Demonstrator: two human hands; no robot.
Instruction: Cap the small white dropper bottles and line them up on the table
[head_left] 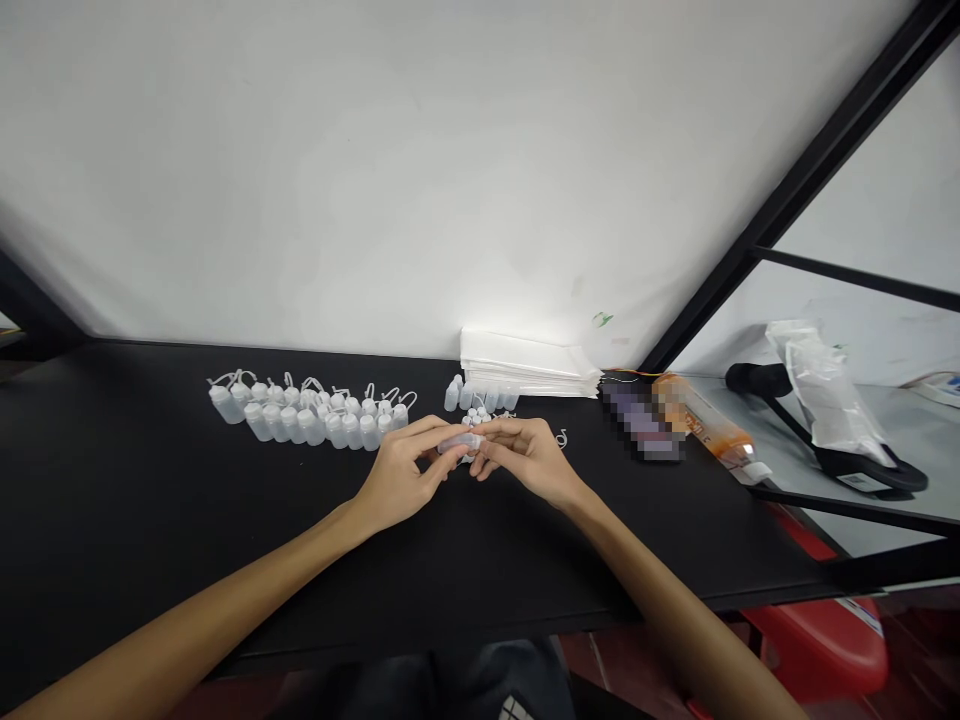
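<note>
A small translucent plastic bottle (454, 442) lies sideways between my two hands, just above the black table. My left hand (405, 470) grips its body between thumb and fingers. From the other side, my right hand (529, 455) is closed at the bottle's neck end; whether a cap is between those fingertips I cannot tell. Behind my fingers sits a pile of small white caps (480, 414), partly hidden. A white loop strap (561, 439) shows beside my right hand. Several uncapped bottles (491, 398) stand behind the pile.
Left of my hands stand rows of capped bottles (300, 425) with loop straps. A stack of white sheets (525, 362) lies against the wall. To the right are a pixelated object (643, 420) and an orange-labelled bottle (709, 425). A red stool (825, 650) is below the table (150, 520).
</note>
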